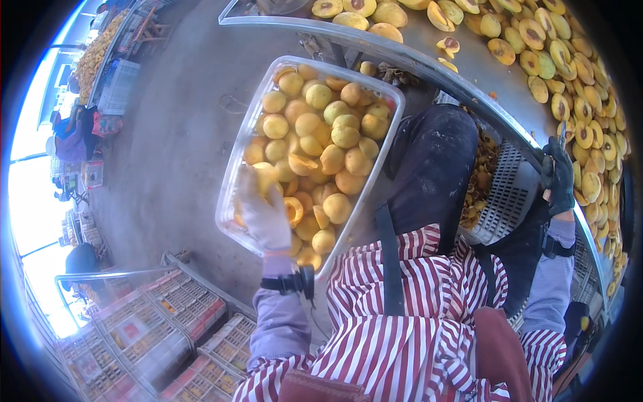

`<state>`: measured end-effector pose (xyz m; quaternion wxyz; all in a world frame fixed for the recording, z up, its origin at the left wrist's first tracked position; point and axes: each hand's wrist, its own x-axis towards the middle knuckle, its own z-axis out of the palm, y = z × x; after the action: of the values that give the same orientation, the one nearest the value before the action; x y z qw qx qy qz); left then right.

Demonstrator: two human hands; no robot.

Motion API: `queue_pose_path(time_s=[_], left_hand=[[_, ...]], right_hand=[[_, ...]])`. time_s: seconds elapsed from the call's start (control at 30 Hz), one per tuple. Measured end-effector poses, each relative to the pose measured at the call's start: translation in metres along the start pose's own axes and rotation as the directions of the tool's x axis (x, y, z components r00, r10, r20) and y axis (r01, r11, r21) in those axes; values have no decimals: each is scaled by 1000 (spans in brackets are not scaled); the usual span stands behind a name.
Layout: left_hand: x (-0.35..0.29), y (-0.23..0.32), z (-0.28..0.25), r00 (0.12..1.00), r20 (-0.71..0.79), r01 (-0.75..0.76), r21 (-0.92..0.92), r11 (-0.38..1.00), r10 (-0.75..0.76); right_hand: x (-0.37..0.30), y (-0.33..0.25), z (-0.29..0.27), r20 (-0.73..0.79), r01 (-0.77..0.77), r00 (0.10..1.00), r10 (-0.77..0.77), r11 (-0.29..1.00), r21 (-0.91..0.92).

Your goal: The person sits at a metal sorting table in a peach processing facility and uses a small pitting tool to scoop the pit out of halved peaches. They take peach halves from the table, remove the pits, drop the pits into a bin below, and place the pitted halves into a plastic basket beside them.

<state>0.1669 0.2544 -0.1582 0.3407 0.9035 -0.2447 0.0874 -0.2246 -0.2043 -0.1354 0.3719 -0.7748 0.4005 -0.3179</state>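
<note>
A white plastic crate [232, 175] full of whole yellow-orange peaches [308, 124], with a few cut ones among them, stands at my left. My left hand [265, 218], in a white glove and slightly blurred, reaches into its left side, with the fingers closed about a yellow peach [266, 173]. At the right, my right hand [560, 175] wears a dark glove and is closed at the metal table's edge. A thin knife blade [562, 132] sticks up from it; the handle is hidden in the fist. Halved peaches [585, 134] lie close beside that hand.
The metal table [512, 100] curves along the right, heaped with peach halves. Below it, a grey basket [501, 194] holds brown-orange scraps beside my leg. Stacked crates [151, 315] stand behind a metal rail at lower left. Other people and fruit tables are at far left.
</note>
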Motion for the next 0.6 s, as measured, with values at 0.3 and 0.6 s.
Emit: queue_pose_path(time_s=[0.3,0.6], left_hand=[[1,-1,4,913,401,89,-15,996,-76],[66,-22,29,722,681,-7,177,984,-117]], right_hand=[[0,9,-13,66,-36,996,61,945,-326],[1,-12,16,-70,-148,986,148,989,7]])
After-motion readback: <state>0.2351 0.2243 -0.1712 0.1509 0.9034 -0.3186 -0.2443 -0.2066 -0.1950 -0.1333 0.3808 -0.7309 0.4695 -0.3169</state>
